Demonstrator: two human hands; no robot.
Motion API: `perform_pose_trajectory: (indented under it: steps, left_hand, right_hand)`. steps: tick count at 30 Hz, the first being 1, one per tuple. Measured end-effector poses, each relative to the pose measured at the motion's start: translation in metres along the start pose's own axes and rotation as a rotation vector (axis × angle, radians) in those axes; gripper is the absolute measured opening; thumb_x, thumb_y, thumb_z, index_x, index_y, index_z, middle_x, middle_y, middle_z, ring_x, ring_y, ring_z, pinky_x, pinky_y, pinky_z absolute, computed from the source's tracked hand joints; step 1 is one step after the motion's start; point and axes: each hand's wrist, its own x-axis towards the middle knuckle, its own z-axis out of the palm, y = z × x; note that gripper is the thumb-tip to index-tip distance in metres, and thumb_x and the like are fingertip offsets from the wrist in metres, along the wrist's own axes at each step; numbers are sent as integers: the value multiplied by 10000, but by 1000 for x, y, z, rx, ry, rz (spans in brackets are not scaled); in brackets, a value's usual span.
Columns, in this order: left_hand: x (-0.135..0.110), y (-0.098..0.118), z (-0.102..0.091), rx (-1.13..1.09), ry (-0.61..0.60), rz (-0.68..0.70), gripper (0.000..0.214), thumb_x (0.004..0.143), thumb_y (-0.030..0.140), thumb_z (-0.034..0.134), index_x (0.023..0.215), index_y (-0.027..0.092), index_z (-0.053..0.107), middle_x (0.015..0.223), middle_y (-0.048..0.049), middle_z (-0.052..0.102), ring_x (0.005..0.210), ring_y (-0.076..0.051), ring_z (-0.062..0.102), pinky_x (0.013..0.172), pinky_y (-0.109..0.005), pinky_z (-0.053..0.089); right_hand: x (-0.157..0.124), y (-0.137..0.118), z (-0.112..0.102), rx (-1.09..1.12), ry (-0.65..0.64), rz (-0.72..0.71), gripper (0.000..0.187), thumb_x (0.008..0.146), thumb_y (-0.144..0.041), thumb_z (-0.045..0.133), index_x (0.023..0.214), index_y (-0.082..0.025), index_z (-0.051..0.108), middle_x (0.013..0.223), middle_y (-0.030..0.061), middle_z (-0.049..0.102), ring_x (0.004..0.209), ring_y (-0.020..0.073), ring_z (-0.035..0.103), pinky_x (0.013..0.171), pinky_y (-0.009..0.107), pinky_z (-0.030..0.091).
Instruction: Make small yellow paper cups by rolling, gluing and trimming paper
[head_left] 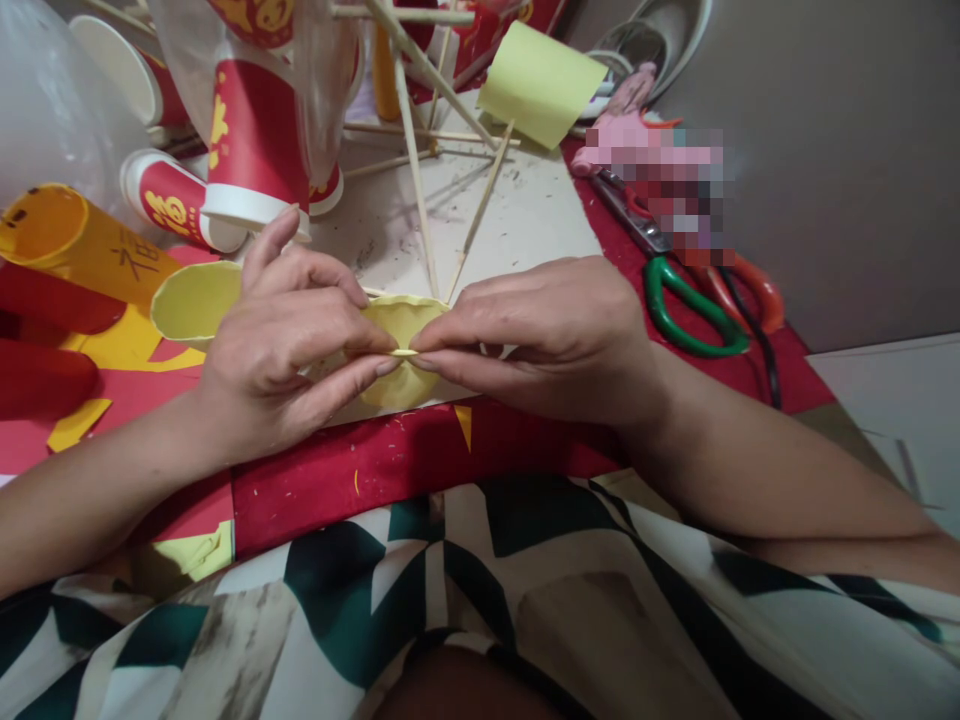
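Between my hands is a small piece of yellow paper point(403, 318) with a curved, crimped rim. My left hand point(289, 335) pinches its near edge between thumb and forefinger, the other fingers raised. My right hand point(551, 335) pinches the same edge from the other side, so the thumbs and fingertips almost meet. A second yellow paper piece point(196, 302) with a rounded, wavy rim lies just left of my left hand, partly hidden by it. Beyond my fingers, thin wooden sticks point(415, 170) stand joined in a frame on the white board point(547, 215).
Red paper cups point(259, 140) stand and lie at the back left, near an orange paper tube point(82, 245). A curled yellow-green paper sheet point(540, 85) sits behind the sticks. Scissors with green handles point(694, 310) lie at right on red cloth point(420, 450). Paper scraps lie around.
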Motion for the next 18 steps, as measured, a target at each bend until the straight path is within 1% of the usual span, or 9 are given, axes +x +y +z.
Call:
perform_pose_trajectory:
  steps: [4,8,13,16,18]
  left_hand:
    - [0,2,1,68,-12,17,115,931,377,674,882,276,697,777,51,724,935,-202,688,1214,-556,302]
    - [2,7,2,45,-32,15,109,940,336,638,867,266,681,753,35,709,901,-214,675,1208,-575,286]
    - [3,9,0,-15,-69,-11,59,927,296,660,883,257,664,802,29,710,934,-221,661,1214,-596,276]
    - [4,9,-3,-49,-83,-59,39,935,328,672,926,291,683,831,39,725,959,-217,674,1229,-615,266]
    - [4,9,-3,-82,-78,-105,82,920,373,702,963,303,694,867,33,727,984,-215,685,1240,-614,270]
  right_hand:
    - [0,-1,0,-95,-2,-37,214,1026,-287,548,928,-231,730,825,-5,758,793,117,719,701,226,530]
    - [1,-1,0,-131,-37,-81,224,1034,-273,529,934,-212,720,838,-2,757,802,123,720,677,229,507]
    - [0,-1,1,-78,-9,-70,181,1015,-278,575,936,-203,719,844,-3,759,785,114,711,681,220,510]
    - [1,1,0,-4,-9,-89,184,1019,-285,573,947,-202,721,870,3,762,804,105,711,698,211,521]
    - [1,4,-2,37,-28,-90,192,1027,-279,557,958,-211,722,901,4,763,843,104,717,725,210,532]
